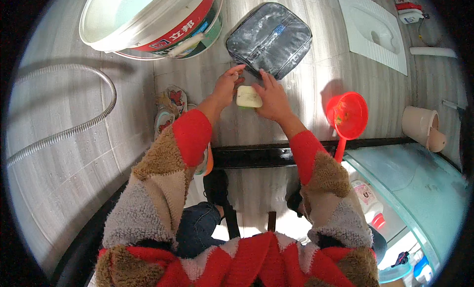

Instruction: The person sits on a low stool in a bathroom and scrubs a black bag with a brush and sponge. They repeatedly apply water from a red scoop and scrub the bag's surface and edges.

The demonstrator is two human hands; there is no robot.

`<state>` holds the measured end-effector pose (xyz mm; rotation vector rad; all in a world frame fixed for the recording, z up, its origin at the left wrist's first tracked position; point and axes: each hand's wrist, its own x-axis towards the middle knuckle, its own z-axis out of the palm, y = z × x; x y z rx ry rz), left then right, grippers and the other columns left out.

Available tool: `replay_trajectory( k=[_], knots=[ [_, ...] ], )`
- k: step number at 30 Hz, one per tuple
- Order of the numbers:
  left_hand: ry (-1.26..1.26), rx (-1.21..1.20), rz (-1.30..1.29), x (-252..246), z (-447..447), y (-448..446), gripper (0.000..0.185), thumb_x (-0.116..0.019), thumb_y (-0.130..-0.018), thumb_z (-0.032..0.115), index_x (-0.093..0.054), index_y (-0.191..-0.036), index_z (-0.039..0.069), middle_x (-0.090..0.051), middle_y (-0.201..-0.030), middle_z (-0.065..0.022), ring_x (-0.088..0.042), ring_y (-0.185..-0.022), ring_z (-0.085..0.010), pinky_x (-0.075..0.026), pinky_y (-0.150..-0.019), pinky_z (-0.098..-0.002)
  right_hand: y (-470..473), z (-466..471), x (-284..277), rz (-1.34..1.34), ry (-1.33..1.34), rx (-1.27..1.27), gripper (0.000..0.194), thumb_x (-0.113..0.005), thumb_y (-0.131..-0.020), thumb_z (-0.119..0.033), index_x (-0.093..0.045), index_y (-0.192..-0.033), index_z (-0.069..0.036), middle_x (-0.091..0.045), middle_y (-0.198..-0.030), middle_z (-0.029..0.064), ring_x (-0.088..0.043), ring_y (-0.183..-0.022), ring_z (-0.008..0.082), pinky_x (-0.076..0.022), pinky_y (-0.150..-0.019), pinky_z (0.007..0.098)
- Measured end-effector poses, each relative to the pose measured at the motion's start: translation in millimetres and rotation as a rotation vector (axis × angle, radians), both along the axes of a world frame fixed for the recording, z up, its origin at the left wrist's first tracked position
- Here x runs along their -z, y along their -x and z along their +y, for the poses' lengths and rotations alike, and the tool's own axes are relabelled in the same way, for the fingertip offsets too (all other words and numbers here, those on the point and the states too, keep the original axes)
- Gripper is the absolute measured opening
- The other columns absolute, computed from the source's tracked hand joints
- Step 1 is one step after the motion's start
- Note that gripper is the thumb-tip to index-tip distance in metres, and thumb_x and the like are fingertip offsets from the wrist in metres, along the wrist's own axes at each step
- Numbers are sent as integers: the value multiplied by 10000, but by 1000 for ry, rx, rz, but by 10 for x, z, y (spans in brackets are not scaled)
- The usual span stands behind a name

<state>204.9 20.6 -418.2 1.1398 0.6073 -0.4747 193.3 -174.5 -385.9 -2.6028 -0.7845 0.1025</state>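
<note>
A black zippered bag (270,38), streaked with whitish suds, lies on the tiled floor. My left hand (226,87) is at its near corner, the index finger stretched towards it and the fingers apart. My right hand (273,98) reaches up to the bag's near edge with its fingertips. Beside that hand's thumb and palm is a pale yellow bar of soap (248,97), with a strip of green showing beneath it. The right thumb overlaps the soap's upper right corner; whether it grips the bar or only rests against it, I cannot tell.
A large paint bucket (177,35) stands at upper left, above a metal shower hose (111,98). A red dipper (348,116) rests near the black threshold (255,156). Slippers (172,105) lie left; a squat toilet (376,29) and beige bin (418,124) are right.
</note>
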Motion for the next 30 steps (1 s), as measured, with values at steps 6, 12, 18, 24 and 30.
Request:
replay_trajectory(
  k=[6, 12, 18, 24, 30],
  knots=[
    [-69, 95, 113, -290, 191, -32, 438, -476, -1003, 366, -489, -1366, 120, -492, -1386, -54, -481, -1225, -234, -379, -1012, -441, -182, -23, -117, 128, 57, 94, 650, -781, -636, -200, -568, -1238, -82, -480, -1332, 122, -499, -1172, 347, -450, -944, 460],
    [-168, 163, 28, -749, 6, -198, 364, -458, -1012, 365, -575, -1222, 92, -630, -1181, -57, -607, -1086, -224, -518, -908, -429, -251, -40, -585, 86, -399, 53, 570, -754, -659, -203, -625, -1194, -55, -532, -1310, 164, -559, -1133, 355, -466, -971, 406],
    [-812, 598, -793, -1291, -11, -299, 347, -594, -945, 304, -557, -1194, 66, -661, -1026, -43, -652, -876, -196, -576, -721, -382, -22, -162, -1415, 299, -662, 156, 527, -747, -735, -163, -621, -1236, -65, -544, -1254, 140, -588, -1103, 265, -469, -962, 336],
    [-182, 118, -96, -2207, -200, 109, 403, -595, -936, 429, -618, -1090, 58, -659, -922, -58, -660, -750, -201, -576, -624, -375, 333, -325, -2144, 324, -739, 11, 510, -721, -716, -127, -627, -1210, -45, -563, -1187, 132, -585, -1087, 255, -460, -952, 322],
    [-122, -61, 4, -2467, -272, 1088, 254, -439, -937, 83, -545, -1157, 13, -645, -1037, -146, -677, -864, -270, -598, -699, -423, 854, -453, -2575, 430, -455, -368, 503, -727, -665, -117, -655, -1159, -56, -582, -1134, 128, -558, -1120, 263, -437, -986, 333]
  ],
)
